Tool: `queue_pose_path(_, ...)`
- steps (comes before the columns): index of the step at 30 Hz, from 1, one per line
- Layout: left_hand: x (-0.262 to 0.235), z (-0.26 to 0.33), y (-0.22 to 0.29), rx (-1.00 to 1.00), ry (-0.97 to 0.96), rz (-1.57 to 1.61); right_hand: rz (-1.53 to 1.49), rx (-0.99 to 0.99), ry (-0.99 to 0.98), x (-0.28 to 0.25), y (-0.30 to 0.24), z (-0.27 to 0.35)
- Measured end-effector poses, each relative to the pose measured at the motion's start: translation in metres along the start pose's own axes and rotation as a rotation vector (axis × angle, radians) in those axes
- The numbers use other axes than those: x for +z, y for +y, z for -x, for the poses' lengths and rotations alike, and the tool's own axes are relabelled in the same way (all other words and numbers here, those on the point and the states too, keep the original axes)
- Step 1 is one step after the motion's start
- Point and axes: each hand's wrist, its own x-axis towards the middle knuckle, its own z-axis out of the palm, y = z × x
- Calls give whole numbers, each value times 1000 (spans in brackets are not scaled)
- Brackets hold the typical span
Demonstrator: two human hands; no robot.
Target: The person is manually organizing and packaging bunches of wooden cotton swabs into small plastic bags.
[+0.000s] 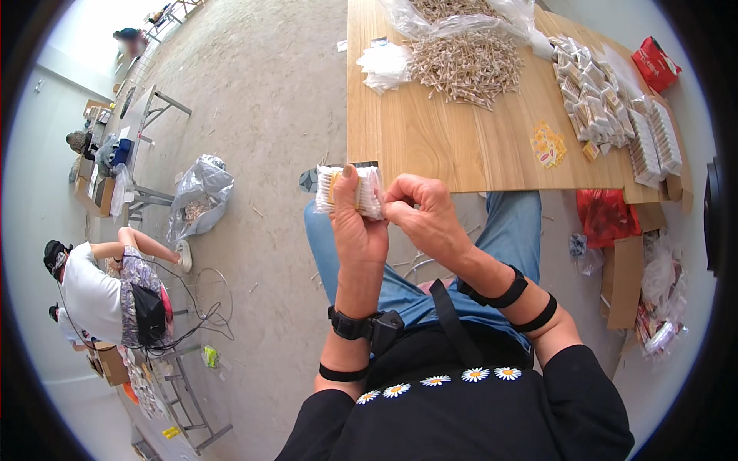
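Observation:
Just off the near left corner of the table, my left hand (357, 230) grips a pack of cotton swabs (370, 196), its thumb lying across the front. The pack looks wrapped in clear plastic, with white swab tips in rows and a yellow label partly behind the thumb. My right hand (425, 209) has its fingers closed in a pinch at the pack's right end, seemingly on the edge of the plastic wrapper. What exactly lies between those fingertips is too small to make out. Both hands are above my lap.
Loose cotton swabs (469, 65) are heaped on the wooden table (453, 146), beside clear bags (382, 65). Yellow labels (547, 146) and piled swab packs (592, 96) lie to the right. A cardboard box (624, 280) stands below. At left, a seated person (96, 292) is near a plastic sack (201, 192).

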Motion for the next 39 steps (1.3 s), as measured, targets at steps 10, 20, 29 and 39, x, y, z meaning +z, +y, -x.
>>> queue_pose_path(10,3,-3,-2,31,50,-8,-108,148,18,-1,-6,-1)
queue_pose_path(20,-1,2,-14,106,-29,-89,-71,-9,125,6,-17,-9)
queue_pose_path(29,1,5,-17,141,-5,-99,-163,59,155,6,-13,-10)
queue_pose_path(39,-10,7,-12,45,-128,-129,34,-119,77,-9,-10,-17)
